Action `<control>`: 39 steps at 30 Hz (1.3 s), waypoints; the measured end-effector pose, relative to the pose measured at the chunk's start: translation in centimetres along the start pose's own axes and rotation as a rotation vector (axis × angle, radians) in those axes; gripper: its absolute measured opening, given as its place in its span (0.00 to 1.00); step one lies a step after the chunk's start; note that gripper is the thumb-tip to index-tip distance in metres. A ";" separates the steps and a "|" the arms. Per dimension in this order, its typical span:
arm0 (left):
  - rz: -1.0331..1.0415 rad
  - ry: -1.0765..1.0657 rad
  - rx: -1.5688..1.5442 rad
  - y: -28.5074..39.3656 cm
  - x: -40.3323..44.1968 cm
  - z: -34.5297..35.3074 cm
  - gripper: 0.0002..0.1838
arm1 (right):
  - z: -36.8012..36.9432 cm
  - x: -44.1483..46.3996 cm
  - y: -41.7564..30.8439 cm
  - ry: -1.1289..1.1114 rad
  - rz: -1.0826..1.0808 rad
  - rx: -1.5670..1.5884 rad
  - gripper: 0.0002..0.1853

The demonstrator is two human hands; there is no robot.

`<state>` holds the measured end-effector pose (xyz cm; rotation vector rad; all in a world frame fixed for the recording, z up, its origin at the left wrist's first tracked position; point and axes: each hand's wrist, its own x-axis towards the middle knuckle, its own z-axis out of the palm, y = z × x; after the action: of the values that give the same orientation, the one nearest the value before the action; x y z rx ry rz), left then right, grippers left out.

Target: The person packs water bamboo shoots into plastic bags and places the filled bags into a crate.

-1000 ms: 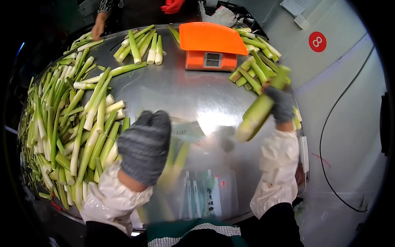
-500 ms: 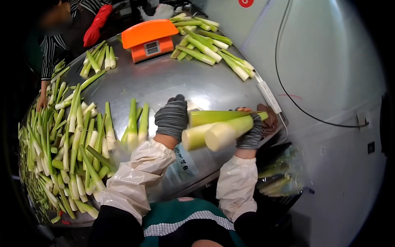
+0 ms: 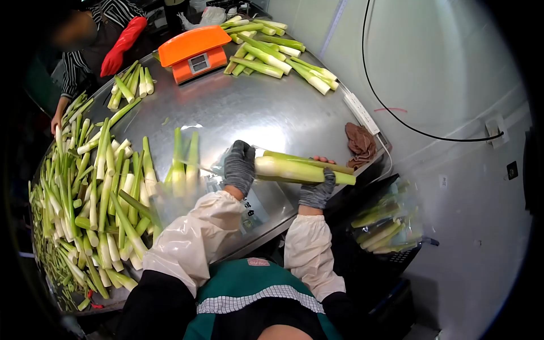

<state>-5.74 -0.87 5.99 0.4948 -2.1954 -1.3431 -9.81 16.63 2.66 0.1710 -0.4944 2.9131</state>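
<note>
In my right hand (image 3: 318, 190), gloved in grey, lies a bundle of thick green-and-white stalks (image 3: 300, 169), its pale cut ends pointing left. My left hand (image 3: 239, 164), also gloved, is closed at those pale ends, with clear plastic film (image 3: 211, 165) around its fingers. Beneath my left forearm, printed plastic bags (image 3: 253, 211) lie on the metal table (image 3: 226, 107). Several stalks (image 3: 185, 170) stand out through the film to the left of my left hand.
A large heap of stalks (image 3: 107, 209) covers the table's left side. An orange scale (image 3: 195, 54) stands at the back beside more stalks (image 3: 263, 56). A brown cloth (image 3: 360, 144) and power strip (image 3: 361, 113) lie at the right edge. Bagged stalks (image 3: 385, 226) sit lower right. A co-worker's hand (image 3: 56, 123) touches the heap.
The view has swung right. My right hand has brought the stalks from the right side toward my left hand, and their pale ends now meet it. The film by my left hand is now raised.
</note>
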 end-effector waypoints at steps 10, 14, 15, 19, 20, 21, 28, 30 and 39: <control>0.219 -0.100 0.412 0.1 -0.7 -0.6 0.09 | -0.3 -0.3 0.4 0.048 -0.053 -0.084 0.16; 0.167 -0.040 0.477 -0.5 0.1 -1.0 0.08 | -0.7 -3.0 0.4 0.078 0.065 -0.430 0.21; 0.155 -0.104 0.525 -0.6 -0.1 -1.1 0.07 | -0.9 -3.9 0.3 0.056 0.136 -0.537 0.22; 0.395 -0.167 0.526 -2.2 -2.0 -0.5 0.06 | -1.2 -6.3 -0.2 0.186 0.490 -0.222 0.26; 0.394 -0.172 0.525 -2.3 -2.7 -0.6 0.06 | -1.6 -6.6 -0.3 0.191 0.489 -0.223 0.26; 0.393 -0.238 0.553 -2.3 -3.2 -0.6 0.06 | -1.9 -6.7 -0.3 0.195 0.518 -0.128 0.25; 0.461 -0.207 0.527 -1.8 -3.2 -0.8 0.11 | -5.1 -7.9 2.7 0.342 0.658 0.187 0.24; 0.473 -0.371 0.600 -1.5 -3.4 -1.0 0.13 | -4.0 -7.9 3.3 0.333 0.629 0.163 0.26; 0.386 -0.158 0.458 -5.7 -4.7 -1.8 0.10 | -5.0 -8.9 3.6 0.240 0.749 0.106 0.23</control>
<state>-0.62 -2.08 0.47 0.1091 -2.5715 -0.6984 -2.28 13.53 -4.48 -0.4453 -0.4295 3.6095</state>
